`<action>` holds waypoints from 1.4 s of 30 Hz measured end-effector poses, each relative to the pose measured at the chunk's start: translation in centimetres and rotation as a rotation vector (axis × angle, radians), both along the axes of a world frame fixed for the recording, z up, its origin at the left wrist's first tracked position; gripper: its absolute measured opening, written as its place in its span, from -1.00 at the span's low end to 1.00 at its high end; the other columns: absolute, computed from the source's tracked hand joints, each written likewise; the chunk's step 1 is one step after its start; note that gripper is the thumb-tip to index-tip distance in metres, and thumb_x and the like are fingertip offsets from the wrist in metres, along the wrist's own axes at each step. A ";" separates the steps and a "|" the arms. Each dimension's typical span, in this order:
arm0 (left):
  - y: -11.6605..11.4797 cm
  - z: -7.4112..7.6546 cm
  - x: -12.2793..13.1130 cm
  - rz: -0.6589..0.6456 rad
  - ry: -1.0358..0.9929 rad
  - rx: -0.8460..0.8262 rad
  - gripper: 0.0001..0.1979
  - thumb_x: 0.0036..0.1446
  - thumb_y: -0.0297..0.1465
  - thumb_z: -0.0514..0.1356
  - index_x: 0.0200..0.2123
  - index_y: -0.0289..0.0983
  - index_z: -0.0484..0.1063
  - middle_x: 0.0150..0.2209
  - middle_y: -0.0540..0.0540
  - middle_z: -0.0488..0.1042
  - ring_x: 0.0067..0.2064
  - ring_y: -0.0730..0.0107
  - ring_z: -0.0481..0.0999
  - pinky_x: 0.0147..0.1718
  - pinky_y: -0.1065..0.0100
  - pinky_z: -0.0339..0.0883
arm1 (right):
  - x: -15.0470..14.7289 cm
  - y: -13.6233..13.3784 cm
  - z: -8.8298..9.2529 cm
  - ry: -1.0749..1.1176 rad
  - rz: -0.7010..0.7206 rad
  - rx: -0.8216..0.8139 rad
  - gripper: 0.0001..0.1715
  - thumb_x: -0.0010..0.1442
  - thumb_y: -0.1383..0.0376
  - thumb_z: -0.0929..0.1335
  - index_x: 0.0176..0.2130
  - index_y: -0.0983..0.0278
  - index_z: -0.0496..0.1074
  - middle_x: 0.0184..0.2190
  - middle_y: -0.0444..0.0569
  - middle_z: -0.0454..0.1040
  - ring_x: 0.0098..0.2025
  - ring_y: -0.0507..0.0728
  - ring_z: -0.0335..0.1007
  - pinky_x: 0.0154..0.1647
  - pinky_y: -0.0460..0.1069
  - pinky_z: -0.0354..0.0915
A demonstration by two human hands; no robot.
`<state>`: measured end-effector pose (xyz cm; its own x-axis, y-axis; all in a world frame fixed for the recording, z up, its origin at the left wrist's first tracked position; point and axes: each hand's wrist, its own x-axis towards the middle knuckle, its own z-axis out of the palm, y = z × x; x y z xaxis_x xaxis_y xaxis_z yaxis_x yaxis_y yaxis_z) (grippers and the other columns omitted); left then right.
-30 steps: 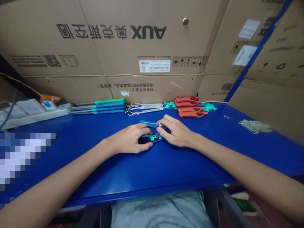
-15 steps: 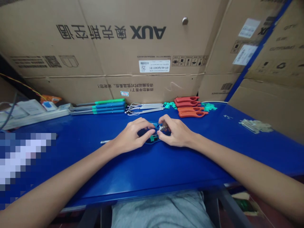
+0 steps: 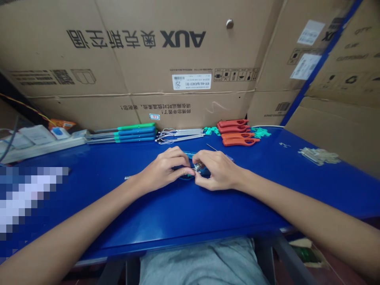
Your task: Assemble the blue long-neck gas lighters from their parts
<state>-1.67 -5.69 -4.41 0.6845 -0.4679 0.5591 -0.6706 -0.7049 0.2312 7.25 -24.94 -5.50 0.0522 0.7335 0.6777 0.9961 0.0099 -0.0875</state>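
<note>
My left hand (image 3: 166,168) and my right hand (image 3: 218,169) meet low over the blue table. Between my right thumb and fingers is a small part with a whitish end and a brownish body (image 3: 198,166). My left thumb and fingertips are pinched right beside its whitish end; what they grip is too small to make out. Under and behind the fingertips lies a blue handle piece (image 3: 189,154), mostly covered by my hands. A thin metal rod (image 3: 211,147) shows just behind my right hand. To the left, a silvery rod end (image 3: 127,177) sticks out past my left wrist.
Along the back lie blue and green handled tools (image 3: 136,133), silvery rods with wires (image 3: 185,134), red and orange handle shells (image 3: 237,134) and small teal pieces (image 3: 261,132). Pale small parts (image 3: 319,156) lie at right, a power strip (image 3: 44,144) at left. Cardboard (image 3: 142,59) walls the back.
Both hands have shifted slightly, and the fingertips have come closer together around the small part. The thin metal rod behind my right hand now shows.
</note>
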 end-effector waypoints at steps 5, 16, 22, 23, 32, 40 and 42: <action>0.0 0.0 0.0 0.004 0.009 0.007 -0.84 0.19 -0.32 0.21 -0.35 -0.29 0.48 -0.32 -0.09 0.48 -0.23 0.39 0.40 -0.19 0.33 0.30 | 0.1 0.0 0.0 0.008 -0.010 -0.003 -0.82 0.05 0.31 0.29 -0.28 0.28 0.24 -0.43 -0.08 0.43 -0.44 0.05 0.31 -0.42 -0.07 0.14; 0.0 0.0 0.0 0.002 0.013 0.011 -0.84 0.20 -0.32 0.19 -0.35 -0.29 0.48 -0.33 -0.08 0.48 -0.24 0.40 0.39 -0.19 0.33 0.29 | 0.1 -0.2 0.0 0.013 -0.034 -0.025 -0.84 0.05 0.31 0.31 -0.30 0.28 0.24 -0.44 -0.09 0.40 -0.45 0.05 0.28 -0.41 -0.06 0.13; 0.2 0.1 0.2 0.021 0.023 0.028 -0.81 0.21 -0.30 0.18 -0.36 -0.29 0.47 -0.34 -0.09 0.47 -0.24 0.38 0.39 -0.20 0.33 0.28 | 0.6 -0.4 0.4 0.060 -0.066 -0.058 -0.85 0.09 0.28 0.31 -0.30 0.29 0.26 -0.43 -0.06 0.42 -0.42 0.06 0.31 -0.40 -0.07 0.17; 0.2 0.1 0.1 0.021 0.019 0.029 -0.81 0.21 -0.30 0.18 -0.36 -0.29 0.47 -0.34 -0.09 0.47 -0.24 0.38 0.39 -0.20 0.33 0.28 | 0.7 -0.4 0.4 0.062 -0.065 -0.062 -0.85 0.09 0.28 0.31 -0.31 0.29 0.27 -0.42 -0.05 0.42 -0.41 0.06 0.31 -0.39 -0.06 0.17; -0.1 0.3 0.0 0.004 0.004 0.039 -0.83 0.20 -0.31 0.19 -0.35 -0.29 0.47 -0.34 -0.08 0.48 -0.24 0.39 0.38 -0.17 0.31 0.26 | 0.3 -0.2 0.3 -0.001 0.010 -0.051 -0.89 0.05 0.32 0.31 -0.34 0.28 0.27 -0.44 -0.07 0.42 -0.42 0.06 0.30 -0.38 -0.06 0.15; 0.0 0.2 -0.1 -0.011 -0.014 0.039 -0.85 0.19 -0.33 0.20 -0.36 -0.30 0.46 -0.34 -0.08 0.48 -0.25 0.40 0.38 -0.18 0.31 0.26 | 0.2 -0.2 0.3 -0.014 0.021 -0.061 -0.90 0.05 0.36 0.30 -0.33 0.28 0.27 -0.44 -0.07 0.42 -0.41 0.06 0.29 -0.39 -0.06 0.12; 0.0 0.2 -0.1 -0.009 -0.013 0.042 -0.84 0.20 -0.33 0.20 -0.36 -0.30 0.46 -0.34 -0.08 0.48 -0.25 0.39 0.38 -0.19 0.31 0.26 | 0.2 -0.2 0.3 0.000 0.008 -0.063 -0.89 0.05 0.34 0.31 -0.34 0.28 0.27 -0.44 -0.06 0.42 -0.41 0.06 0.30 -0.38 -0.06 0.13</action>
<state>-1.77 -5.71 -4.23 0.6725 -0.4974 0.5481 -0.6802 -0.7073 0.1926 7.46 -25.13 -5.21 0.0461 0.7753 0.6299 0.9960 0.0128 -0.0886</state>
